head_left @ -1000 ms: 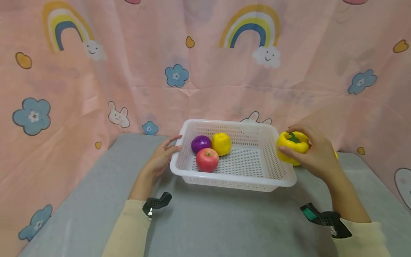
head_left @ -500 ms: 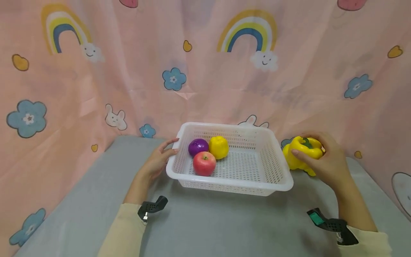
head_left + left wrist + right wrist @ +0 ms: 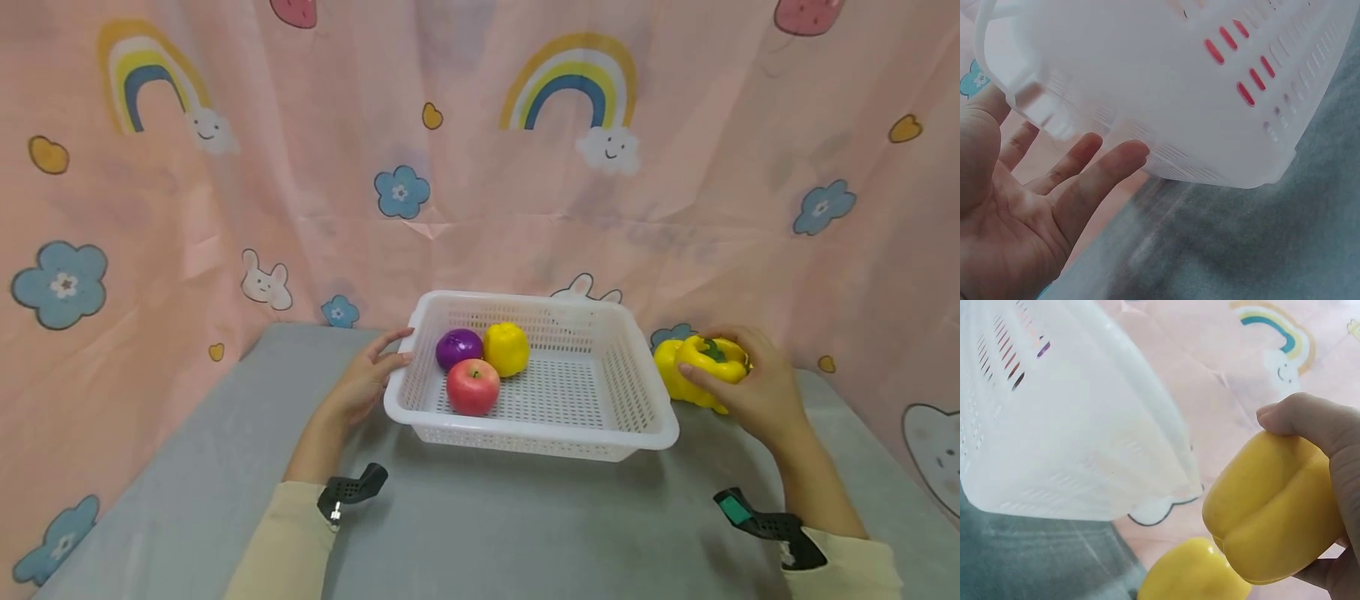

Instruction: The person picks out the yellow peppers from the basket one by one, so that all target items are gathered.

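Observation:
My right hand [image 3: 768, 392] grips a yellow bell pepper [image 3: 714, 354] with a green stem, to the right of the white plastic basket [image 3: 540, 428]. The right wrist view has the thumb on one side of the pepper, fingers behind it partly hidden. A second yellow object [image 3: 1194, 572] lies below the held pepper, overlapped by it in the head view. At the basket's left end, my left hand [image 3: 363, 379] touches the rim with fingers extended. Inside the basket, a red apple [image 3: 473, 388], a purple round item [image 3: 459, 348] and a yellow lobed fruit [image 3: 507, 350] sit together at the left.
A grey cloth [image 3: 525, 525] covers the table. Behind it hangs a pink curtain [image 3: 480, 242] printed with rainbows and flowers. The basket's right part shows its bare slotted floor, and its right wall stands between the fruit and my right hand.
My right hand has carried the pepper rightward from the basket's right rim, then slightly lower, over the other yellow object. The left hand stays at the rim; the head view has shifted slightly.

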